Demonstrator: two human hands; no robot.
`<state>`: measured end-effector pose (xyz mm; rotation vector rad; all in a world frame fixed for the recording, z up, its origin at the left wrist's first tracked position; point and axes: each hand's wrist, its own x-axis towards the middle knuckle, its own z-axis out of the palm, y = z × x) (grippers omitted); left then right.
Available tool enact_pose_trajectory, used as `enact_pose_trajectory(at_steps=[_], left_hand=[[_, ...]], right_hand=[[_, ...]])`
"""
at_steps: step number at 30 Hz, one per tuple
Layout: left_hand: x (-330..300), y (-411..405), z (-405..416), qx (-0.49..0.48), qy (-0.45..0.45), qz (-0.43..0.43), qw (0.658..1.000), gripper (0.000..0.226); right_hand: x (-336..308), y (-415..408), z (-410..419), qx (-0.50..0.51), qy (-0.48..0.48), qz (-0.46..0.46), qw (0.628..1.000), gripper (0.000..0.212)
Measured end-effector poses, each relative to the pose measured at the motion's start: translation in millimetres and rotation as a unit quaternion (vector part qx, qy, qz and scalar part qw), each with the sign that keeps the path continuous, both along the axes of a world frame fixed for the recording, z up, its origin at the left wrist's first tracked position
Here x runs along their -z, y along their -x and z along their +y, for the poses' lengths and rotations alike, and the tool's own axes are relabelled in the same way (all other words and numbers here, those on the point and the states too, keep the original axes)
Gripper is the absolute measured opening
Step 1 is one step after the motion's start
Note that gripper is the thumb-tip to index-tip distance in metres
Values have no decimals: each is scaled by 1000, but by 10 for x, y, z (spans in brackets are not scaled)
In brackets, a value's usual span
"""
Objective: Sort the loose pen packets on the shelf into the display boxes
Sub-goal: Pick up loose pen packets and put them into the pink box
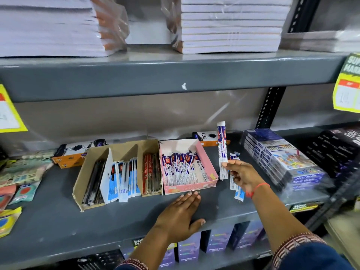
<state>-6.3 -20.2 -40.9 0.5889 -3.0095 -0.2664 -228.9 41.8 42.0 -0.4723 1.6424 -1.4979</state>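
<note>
My right hand [242, 175] pinches a white-and-blue pen packet [222, 147] and holds it upright, just right of the pink display box [207, 168], which holds several matching packets. A few loose packets [238, 193] lie on the grey shelf [48, 221] under that hand. My left hand [180, 216] rests flat on the shelf, fingers spread, fingertips at the pink box's front edge. Left of it stands a brown cardboard display box [81, 172] with compartments of black pens, blue-white packets and red packets.
Orange-black boxes [78, 152] lie behind the display boxes. Stacked colour-pen packs [282, 158] and black packs [337, 151] fill the shelf's right side; assorted small items [21, 172] sit at left. Notebook stacks [231, 26] occupy the shelf above. Yellow price tags [346, 82] hang at both sides.
</note>
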Motion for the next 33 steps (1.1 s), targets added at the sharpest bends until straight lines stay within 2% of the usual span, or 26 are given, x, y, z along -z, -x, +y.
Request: enact_pose_trajectory(at_steps=[8, 13, 17, 19, 21, 23, 25, 28, 33], left_hand=[[-3, -190, -41, -39, -19, -15, 999, 69], [-13, -386, -89, -73, -19, 4, 997, 66], [-4, -434, -98, -80, -13, 17, 997, 66], [12, -425, -100, -82, -9, 21, 996, 66], [31, -415, -100, -85, -4, 24, 996, 66], [45, -415, -98, -87, -1, 26, 996, 67], [49, -419, -93, -88, 7, 26, 996, 67], [42, -415, -73, -86, 22, 25, 996, 66], [35, -401, -61, -80, 33, 23, 996, 65]], right_hand=[[-224, -217, -320, -42, 34, 44, 998, 19], [-140, -499, -681, -84, -76, 118, 986, 28], [79, -640, -852, -89, -138, 207, 964, 26], [147, -647, -909, -110, -170, 286, 936, 20], [147, -646, -927, -156, -215, 376, 888, 14], [141, -652, -924, -171, -233, 438, 851, 23], [126, -672, -897, -167, -238, 474, 831, 23], [84, -669, -831, -135, -223, 475, 840, 26], [-73, -496, -610, -10, -165, 471, 866, 36]])
